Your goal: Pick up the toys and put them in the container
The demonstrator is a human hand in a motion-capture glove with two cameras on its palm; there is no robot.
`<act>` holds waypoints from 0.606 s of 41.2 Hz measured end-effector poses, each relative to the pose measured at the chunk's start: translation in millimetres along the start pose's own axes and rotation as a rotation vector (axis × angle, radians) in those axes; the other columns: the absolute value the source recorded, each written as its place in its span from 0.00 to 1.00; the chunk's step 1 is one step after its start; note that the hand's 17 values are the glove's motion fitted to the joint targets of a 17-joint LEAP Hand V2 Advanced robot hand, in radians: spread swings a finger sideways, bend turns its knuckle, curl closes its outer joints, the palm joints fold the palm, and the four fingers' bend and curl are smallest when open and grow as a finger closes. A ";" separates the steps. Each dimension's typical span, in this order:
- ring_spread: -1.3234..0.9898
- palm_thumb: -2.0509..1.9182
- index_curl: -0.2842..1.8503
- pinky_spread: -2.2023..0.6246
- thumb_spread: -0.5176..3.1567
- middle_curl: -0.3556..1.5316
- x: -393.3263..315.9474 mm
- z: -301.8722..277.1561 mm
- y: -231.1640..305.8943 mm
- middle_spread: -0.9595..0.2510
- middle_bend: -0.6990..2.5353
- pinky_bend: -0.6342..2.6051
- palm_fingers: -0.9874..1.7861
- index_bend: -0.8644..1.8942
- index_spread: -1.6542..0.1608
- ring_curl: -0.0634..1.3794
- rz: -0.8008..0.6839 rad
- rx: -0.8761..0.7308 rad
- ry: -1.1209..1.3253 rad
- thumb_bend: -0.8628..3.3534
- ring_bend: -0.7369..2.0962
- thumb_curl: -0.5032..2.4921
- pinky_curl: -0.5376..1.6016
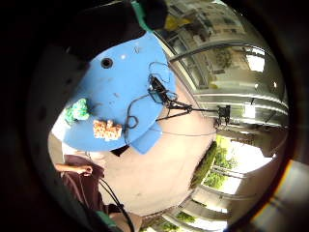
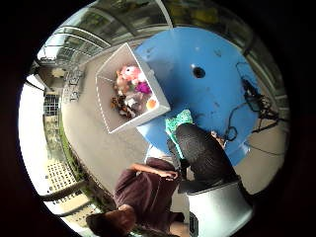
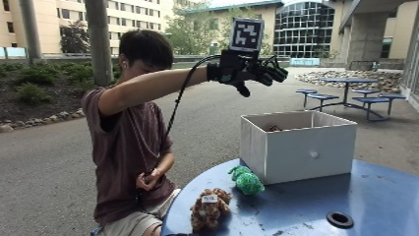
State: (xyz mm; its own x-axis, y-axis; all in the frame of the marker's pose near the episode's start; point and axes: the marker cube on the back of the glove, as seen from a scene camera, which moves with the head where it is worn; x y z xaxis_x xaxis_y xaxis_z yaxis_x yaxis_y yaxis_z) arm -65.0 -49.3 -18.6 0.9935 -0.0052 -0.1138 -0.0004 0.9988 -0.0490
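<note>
In the outside view my gloved right hand (image 3: pixel 252 73) is raised high in the air, above and a little left of the white box (image 3: pixel 298 152). Its fingers are spread and hold nothing. On the round blue table (image 3: pixel 367 196) a green plush toy (image 3: pixel 245 180) lies against the box's near corner. A brown plush toy (image 3: pixel 209 209) lies closer to the table edge. The palm views look down on the green toy (image 1: pixel 77 110), the brown toy (image 1: pixel 107 129) and the box (image 2: pixel 140 120), which holds several toys, one of them pink (image 2: pixel 129 74). A gloved finger (image 2: pixel 202 153) crosses the thumb side view.
The table has a centre hole (image 3: pixel 339 219). Black cables and a small device (image 1: pixel 157 92) lie on its far part. My bare left hand (image 3: pixel 149 181) is held at my belly. Blue picnic tables (image 3: pixel 347 93) stand far off on the pavement.
</note>
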 end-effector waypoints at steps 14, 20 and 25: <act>0.58 0.54 0.21 0.80 0.49 0.34 106.3 142.1 68.3 0.84 0.26 0.48 0.27 0.33 0.84 0.29 0.043 -0.074 -0.051 0.20 0.37 0.30 0.42; 0.59 0.54 0.20 0.80 0.49 0.33 98.2 208.2 76.7 0.84 0.26 0.49 0.28 0.32 0.84 0.29 -0.015 -0.134 -0.108 0.20 0.39 0.30 0.43; 0.59 0.53 0.19 0.80 0.49 0.33 82.0 248.7 81.4 0.84 0.26 0.50 0.28 0.32 0.84 0.30 -0.069 -0.152 -0.170 0.20 0.41 0.29 0.43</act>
State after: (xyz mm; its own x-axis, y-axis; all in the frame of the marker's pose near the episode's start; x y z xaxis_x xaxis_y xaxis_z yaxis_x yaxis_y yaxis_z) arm 44.7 43.6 214.9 0.9966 -0.0522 0.0630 0.0639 0.9775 -0.2008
